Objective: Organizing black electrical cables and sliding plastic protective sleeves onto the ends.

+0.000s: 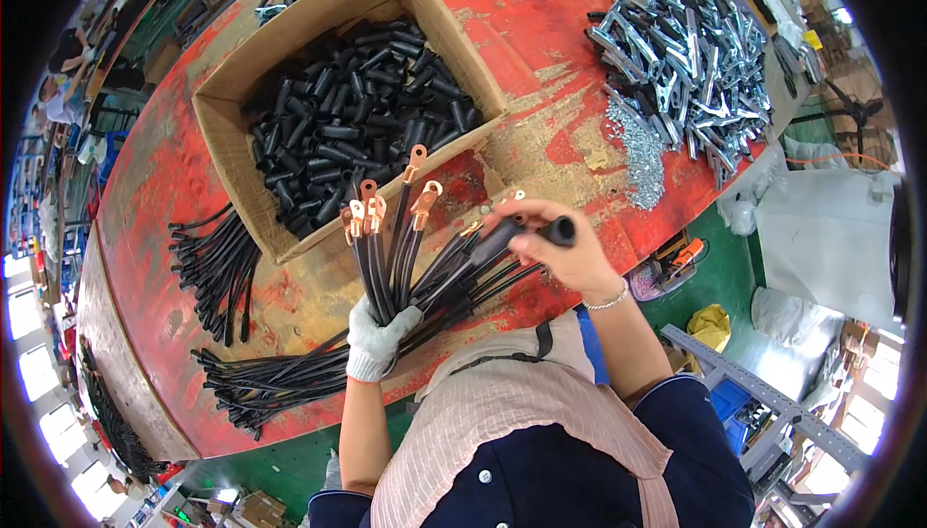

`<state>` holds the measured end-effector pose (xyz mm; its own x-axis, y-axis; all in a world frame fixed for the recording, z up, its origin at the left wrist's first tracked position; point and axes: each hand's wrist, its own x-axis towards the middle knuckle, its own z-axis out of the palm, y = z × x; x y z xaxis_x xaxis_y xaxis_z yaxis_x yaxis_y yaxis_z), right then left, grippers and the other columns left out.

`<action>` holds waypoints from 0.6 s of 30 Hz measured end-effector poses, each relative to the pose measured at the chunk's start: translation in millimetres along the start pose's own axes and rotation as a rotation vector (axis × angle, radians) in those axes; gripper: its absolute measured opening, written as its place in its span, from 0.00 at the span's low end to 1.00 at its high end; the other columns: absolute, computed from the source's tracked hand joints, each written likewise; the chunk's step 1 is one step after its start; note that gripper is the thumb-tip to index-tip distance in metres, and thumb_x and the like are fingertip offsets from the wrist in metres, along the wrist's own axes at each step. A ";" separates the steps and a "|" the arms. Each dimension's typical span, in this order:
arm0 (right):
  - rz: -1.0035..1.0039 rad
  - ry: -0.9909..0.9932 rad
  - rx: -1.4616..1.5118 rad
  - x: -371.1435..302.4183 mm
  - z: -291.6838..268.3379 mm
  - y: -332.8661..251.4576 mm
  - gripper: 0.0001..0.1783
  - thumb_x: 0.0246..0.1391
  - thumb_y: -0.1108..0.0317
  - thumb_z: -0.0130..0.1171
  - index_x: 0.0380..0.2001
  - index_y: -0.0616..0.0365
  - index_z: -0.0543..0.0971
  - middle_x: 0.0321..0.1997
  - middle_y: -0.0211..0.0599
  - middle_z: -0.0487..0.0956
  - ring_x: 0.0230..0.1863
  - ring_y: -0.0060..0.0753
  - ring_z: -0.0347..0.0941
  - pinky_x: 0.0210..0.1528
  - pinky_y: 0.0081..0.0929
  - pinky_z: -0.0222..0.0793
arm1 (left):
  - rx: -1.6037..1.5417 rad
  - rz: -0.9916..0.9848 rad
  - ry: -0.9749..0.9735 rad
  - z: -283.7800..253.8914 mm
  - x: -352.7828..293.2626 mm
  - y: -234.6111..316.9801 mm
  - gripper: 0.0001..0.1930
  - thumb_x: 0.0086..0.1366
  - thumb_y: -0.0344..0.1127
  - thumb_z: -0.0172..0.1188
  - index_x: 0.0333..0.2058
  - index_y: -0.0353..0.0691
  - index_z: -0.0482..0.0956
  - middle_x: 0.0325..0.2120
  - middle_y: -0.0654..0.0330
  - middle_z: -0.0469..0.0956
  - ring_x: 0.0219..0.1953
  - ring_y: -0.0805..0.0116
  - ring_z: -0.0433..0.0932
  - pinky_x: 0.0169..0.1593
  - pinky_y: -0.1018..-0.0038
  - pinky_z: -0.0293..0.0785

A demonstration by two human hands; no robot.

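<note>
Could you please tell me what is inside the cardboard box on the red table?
The cardboard box holds a heap of short black rubber sleeves; they cover its bottom, so anything beneath is hidden.

Hidden, cropped and too small to tell at the red table

The left hand point(379, 337) in its white glove covers the cables point(401, 258) where it grips them, so how many it holds cannot be told. The right hand point(560, 248) hides the near part of the black sleeve point(541, 233). The cardboard box point(241, 156) walls conceal the lowest black tubes point(357, 113). The pile of metal clamps point(686, 55) at the table's far right edge blurs into one mass, and the small silver parts point(642, 156) beside it are too tiny to identify.
</note>
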<state>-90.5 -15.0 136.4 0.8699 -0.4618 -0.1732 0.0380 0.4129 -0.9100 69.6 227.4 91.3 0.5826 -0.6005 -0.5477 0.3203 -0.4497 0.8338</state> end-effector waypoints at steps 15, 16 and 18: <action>0.076 -0.088 -0.553 -20.7 -6.5 84.5 0.20 0.58 0.59 0.58 0.49 0.57 0.70 0.50 0.46 0.70 0.54 0.41 0.67 0.53 0.31 0.65 | -0.120 0.141 0.146 5.3 6.6 -18.5 0.17 0.53 0.24 0.67 0.41 0.35 0.74 0.32 0.63 0.79 0.32 0.76 0.77 0.38 0.78 0.74; 0.007 -0.008 -0.642 -17.0 -5.3 63.8 0.19 0.58 0.60 0.57 0.49 0.57 0.71 0.49 0.43 0.69 0.55 0.37 0.66 0.53 0.30 0.64 | -0.088 0.158 0.152 5.6 5.0 -20.0 0.17 0.53 0.23 0.67 0.42 0.35 0.74 0.33 0.63 0.79 0.33 0.76 0.77 0.39 0.78 0.74; -0.220 0.168 -0.995 -14.2 -4.5 33.8 0.18 0.58 0.66 0.58 0.51 0.55 0.74 0.48 0.34 0.71 0.52 0.28 0.67 0.51 0.26 0.65 | -0.057 0.170 0.160 7.8 1.1 -21.5 0.18 0.52 0.23 0.67 0.42 0.35 0.74 0.34 0.63 0.79 0.34 0.75 0.77 0.40 0.77 0.74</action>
<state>-103.7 2.0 106.4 0.8098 -0.5842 0.0543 -0.3023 -0.4948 -0.8147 57.6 231.3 72.2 0.7411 -0.5500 -0.3850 0.2464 -0.3105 0.9181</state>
